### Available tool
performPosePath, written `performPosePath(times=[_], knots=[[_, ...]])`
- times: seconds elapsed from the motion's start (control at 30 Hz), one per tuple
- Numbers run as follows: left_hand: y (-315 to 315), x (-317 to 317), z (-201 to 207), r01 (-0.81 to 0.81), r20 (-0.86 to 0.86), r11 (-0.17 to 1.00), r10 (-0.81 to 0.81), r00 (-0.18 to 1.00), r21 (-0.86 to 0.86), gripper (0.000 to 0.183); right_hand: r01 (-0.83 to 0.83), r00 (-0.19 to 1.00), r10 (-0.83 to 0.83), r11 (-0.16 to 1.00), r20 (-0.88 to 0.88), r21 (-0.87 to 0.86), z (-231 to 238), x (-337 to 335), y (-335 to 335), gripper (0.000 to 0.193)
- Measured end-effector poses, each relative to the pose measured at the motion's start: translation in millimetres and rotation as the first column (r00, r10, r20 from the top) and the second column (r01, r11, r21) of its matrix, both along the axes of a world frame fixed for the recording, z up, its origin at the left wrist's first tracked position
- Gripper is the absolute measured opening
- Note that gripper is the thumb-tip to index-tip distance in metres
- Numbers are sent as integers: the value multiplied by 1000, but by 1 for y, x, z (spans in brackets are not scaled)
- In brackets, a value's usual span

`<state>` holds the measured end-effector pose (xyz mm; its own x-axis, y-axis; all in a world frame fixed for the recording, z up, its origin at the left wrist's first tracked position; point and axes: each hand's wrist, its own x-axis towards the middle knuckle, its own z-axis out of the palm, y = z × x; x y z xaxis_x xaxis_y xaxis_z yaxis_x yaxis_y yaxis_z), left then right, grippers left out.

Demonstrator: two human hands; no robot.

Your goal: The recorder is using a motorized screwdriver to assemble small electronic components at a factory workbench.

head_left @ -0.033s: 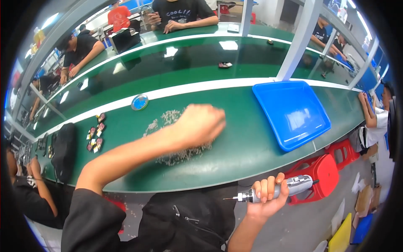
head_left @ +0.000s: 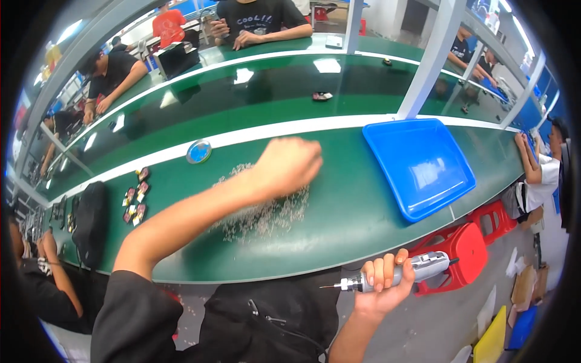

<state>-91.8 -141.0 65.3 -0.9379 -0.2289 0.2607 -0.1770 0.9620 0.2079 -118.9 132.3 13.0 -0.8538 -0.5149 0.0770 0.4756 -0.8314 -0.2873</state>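
Note:
My left hand (head_left: 289, 164) is over the green table, with its fingers curled closed; whatever is in them, if anything, is hidden. Under and around it lies a loose spread of tiny silvery pieces (head_left: 266, 219), too small to name for sure. In front of the table's near edge, my right hand (head_left: 387, 284) wraps round a grey electric screwdriver (head_left: 428, 266). Its thin bit points left, and a dark cord end shows at its right. Beyond the pieces, to the left, sits a round tin (head_left: 198, 151) with blue inside.
At the right stands a blue tray (head_left: 426, 172). Several small dark parts with labels (head_left: 135, 196) lie at the left, near a black bag (head_left: 92, 224). A white post (head_left: 433, 60) rises behind the tray. Red stools (head_left: 460, 254) stand below the table edge. Other people sit around the benches.
My left hand has shifted slightly up and left, and more of the tiny pieces show below it. My right hand still holds the screwdriver in nearly the same place.

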Motion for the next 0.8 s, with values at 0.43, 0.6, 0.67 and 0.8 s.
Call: performPosePath(times=[0.43,0.6,0.67,0.8], knots=[[-124,-169,-51,-383,-74,919,377,923,-94,46,-27,996,19,995,84,92,-8,-14,-36,18],[-149,-160,-47,-87,-13,973,86,996,-212,30,-12,996,6,998,94,62,-8,-12,-33,17],[-172,-146,-48,-14,-43,985,7,999,-172,25,-78,995,77,997,58,14,-10,-13,-38,17],[-171,-133,-42,22,-96,994,-33,995,-106,21,-121,992,121,993,25,-10,-12,-15,-38,15]])
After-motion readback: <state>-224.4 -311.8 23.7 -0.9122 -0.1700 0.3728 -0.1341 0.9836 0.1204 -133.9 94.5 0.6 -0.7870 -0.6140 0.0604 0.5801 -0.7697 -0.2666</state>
